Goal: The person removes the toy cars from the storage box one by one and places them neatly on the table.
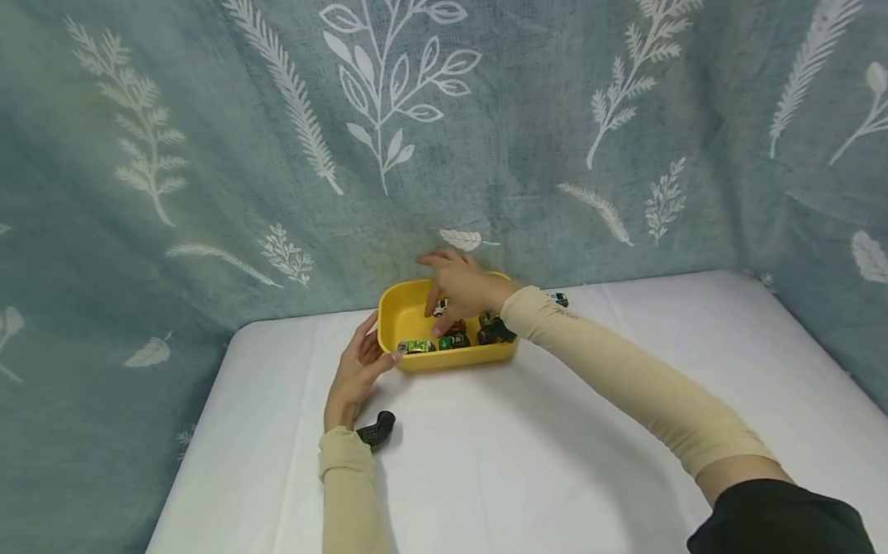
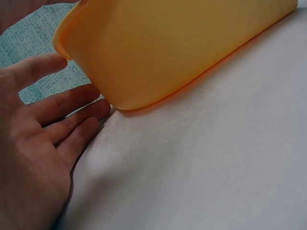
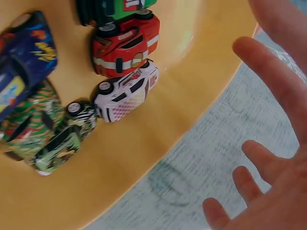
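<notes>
OK, yellow bin (image 1: 455, 358): on worktop (image 1: 497, 473), far edge, by patterned cloth (image 1: 531, 224).
Toy cars (image 1: 417, 347): inside bin; white car (image 3: 127, 93) beside red car (image 3: 127, 45), green car (image 3: 115, 8) next along.
Left hand (image 1: 354, 376): fingers nearly straight, tips against bin's left end, thumb at rim.
Right hand (image 1: 465, 288): over bin, fingers spread wide; can't tell if thumb touches a car.

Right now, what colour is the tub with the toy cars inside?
The tub is yellow, seen best in the head view.
</notes>
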A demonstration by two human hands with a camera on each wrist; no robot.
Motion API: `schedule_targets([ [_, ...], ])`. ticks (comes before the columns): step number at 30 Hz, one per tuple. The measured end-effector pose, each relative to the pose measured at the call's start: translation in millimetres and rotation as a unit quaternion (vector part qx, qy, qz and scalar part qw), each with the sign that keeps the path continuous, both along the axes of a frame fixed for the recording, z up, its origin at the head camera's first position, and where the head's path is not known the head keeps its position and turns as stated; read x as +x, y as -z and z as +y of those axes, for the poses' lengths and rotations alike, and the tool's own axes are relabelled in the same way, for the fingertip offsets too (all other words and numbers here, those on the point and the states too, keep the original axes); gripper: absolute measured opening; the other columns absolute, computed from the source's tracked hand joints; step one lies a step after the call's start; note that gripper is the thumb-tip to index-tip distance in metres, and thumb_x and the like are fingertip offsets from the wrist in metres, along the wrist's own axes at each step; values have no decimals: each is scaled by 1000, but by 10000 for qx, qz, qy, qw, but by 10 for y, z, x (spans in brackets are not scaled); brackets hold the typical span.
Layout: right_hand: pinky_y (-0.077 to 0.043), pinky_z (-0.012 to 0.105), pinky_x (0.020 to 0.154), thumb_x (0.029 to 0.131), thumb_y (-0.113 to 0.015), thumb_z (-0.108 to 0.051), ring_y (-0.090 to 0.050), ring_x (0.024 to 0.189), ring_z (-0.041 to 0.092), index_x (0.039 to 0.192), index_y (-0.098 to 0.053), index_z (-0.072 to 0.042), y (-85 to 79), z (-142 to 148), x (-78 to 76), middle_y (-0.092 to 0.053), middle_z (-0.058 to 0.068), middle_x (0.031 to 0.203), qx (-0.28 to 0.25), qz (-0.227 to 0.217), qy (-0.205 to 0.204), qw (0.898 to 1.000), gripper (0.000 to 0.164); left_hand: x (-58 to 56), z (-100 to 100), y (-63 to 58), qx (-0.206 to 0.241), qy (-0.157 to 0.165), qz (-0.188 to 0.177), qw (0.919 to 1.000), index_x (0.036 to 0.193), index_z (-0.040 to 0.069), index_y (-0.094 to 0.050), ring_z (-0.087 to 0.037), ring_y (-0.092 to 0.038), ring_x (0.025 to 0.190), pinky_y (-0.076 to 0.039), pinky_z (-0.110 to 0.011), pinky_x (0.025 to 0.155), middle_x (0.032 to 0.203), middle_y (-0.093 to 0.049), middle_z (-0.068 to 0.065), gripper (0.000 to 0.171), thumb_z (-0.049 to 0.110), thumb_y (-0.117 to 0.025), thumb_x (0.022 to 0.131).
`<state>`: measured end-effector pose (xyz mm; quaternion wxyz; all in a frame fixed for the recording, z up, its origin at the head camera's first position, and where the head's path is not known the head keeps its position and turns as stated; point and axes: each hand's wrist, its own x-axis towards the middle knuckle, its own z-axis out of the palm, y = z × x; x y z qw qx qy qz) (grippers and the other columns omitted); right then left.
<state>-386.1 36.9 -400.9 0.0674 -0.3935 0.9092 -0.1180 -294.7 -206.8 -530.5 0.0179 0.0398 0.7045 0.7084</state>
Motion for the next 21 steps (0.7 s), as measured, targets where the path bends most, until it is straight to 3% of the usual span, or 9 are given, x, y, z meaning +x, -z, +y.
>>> schedule_targets([
  [7,-15,69,130,81,-91,-51,-4,165,38,113,-86,-26,107,-182,-76,-17,11,179,568,72,-255,9980,40,-10,-2,-30,-40,22,-38,10000,166,30,-36,-30,-48,151,-35,-49,128,161,-52,-11,92,9,-82,89],
  [13,-13,68,131,79,-92,-50,-4,165,39,110,-86,-24,162,-268,-118,-18,12,178,747,1,-342,9966,40,-13,-6,-15,-7,-12,98,10000,166,29,-37,-30,-47,151,-34,-48,129,161,-52,-12,90,9,-81,89],
  [21,-18,66,130,80,-92,-50,-5,165,40,111,-86,-28,276,-387,-149,-18,13,178,1143,85,-487,9922,38,-8,-22,-6,-112,15,118,9999,167,26,-35,-30,-47,152,-34,-49,129,161,-51,-12,90,9,-81,90],
])
